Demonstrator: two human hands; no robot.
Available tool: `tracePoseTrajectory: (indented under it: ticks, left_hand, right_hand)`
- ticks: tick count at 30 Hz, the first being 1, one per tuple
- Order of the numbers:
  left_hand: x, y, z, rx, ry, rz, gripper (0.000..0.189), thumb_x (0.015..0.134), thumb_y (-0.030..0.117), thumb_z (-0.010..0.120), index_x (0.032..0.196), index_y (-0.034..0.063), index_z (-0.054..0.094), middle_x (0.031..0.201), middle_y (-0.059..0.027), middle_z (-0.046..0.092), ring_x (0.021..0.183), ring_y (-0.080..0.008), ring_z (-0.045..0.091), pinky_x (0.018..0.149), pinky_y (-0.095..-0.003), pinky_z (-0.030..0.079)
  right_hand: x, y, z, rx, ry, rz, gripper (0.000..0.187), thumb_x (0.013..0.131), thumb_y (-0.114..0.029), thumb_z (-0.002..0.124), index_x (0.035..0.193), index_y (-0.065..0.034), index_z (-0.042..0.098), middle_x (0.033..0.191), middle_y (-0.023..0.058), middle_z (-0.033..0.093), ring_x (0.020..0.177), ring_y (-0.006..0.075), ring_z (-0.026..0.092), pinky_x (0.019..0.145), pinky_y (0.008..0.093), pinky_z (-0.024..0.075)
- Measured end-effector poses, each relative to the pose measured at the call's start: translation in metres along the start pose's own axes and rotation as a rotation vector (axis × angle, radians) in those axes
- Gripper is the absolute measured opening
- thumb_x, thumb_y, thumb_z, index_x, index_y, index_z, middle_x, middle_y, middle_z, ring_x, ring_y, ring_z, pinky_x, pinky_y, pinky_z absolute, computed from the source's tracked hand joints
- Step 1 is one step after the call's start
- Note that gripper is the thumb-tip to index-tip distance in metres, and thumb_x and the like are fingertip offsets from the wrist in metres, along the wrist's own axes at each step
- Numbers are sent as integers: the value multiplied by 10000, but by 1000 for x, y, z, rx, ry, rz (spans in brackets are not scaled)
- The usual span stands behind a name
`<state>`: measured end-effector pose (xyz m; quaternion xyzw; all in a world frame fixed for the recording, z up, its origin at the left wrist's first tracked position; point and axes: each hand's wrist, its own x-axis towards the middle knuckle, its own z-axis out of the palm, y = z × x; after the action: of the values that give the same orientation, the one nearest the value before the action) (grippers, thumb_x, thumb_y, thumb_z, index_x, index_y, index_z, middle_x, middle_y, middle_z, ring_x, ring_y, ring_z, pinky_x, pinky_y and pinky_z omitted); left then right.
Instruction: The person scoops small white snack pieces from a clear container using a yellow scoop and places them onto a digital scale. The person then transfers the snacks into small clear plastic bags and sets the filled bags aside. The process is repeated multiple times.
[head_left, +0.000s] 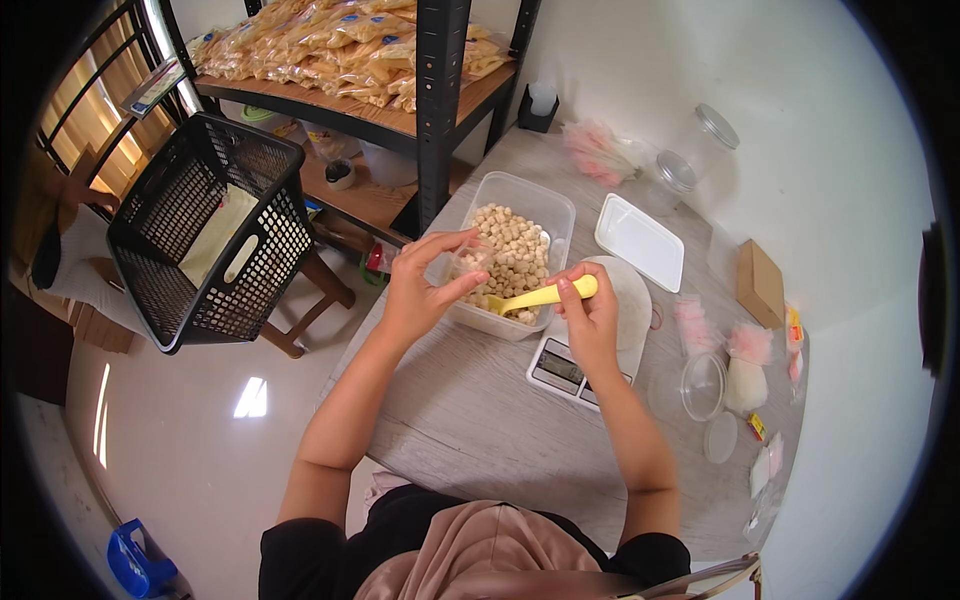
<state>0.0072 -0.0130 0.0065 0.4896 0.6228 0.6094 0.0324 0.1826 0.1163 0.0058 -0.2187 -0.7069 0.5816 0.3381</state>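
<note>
My left hand (427, 281) holds a small clear plastic cup (474, 257) between thumb and fingers, with some pale pieces in it. The cup is over the left side of a clear plastic tub (559, 217) that holds many small pale round pieces (517, 247). In my right hand (589, 319) is the handle of a yellow plastic spoon (544, 296); its bowl end is down among the pieces near the tub's front. A white digital kitchen scale (626, 307) stands right of the tub, partly hidden by my right hand.
A white lid (641, 244) lies behind the scale. Clear jars (705, 139), a cardboard box (759, 283), a round clear container (703, 386) and small bags (748, 367) stand or lie at the right. A black basket (277, 232) and a shelf of filled bags (337, 45) are at the left.
</note>
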Motion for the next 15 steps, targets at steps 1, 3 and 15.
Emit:
tracePoseTrajectory:
  ticks: [1, 3, 15]
  left_hand:
    - [0, -1, 0, -3, 2, 0, 431, 697, 138, 775, 1095, 28, 652, 975, -107, 684, 899, -198, 638, 834, -309, 462]
    - [-1, -2, 0, 10, 29, -19, 437, 696, 141, 777, 1098, 24, 649, 980, -110, 681, 905, -201, 634, 838, -307, 461]
    - [-6, 1, -3, 84, 18, -20, 452, 687, 211, 795, 1089, 58, 655, 971, -68, 668, 931, -192, 602, 876, -336, 382]
  right_hand:
    - [-1, 2, 0, 39, 30, 18, 90, 930, -100, 523, 980, -48, 470, 884, 99, 632, 661, 80, 507, 604, 208, 418]
    - [-3, 4, -2, 121, 86, 61, 97, 926, -98, 525, 986, -45, 471, 879, 106, 627, 653, 87, 508, 602, 217, 422]
    - [8, -2, -35, 298, 325, 34, 87, 923, -95, 527, 967, -44, 473, 857, 108, 600, 605, 100, 482, 545, 229, 384]
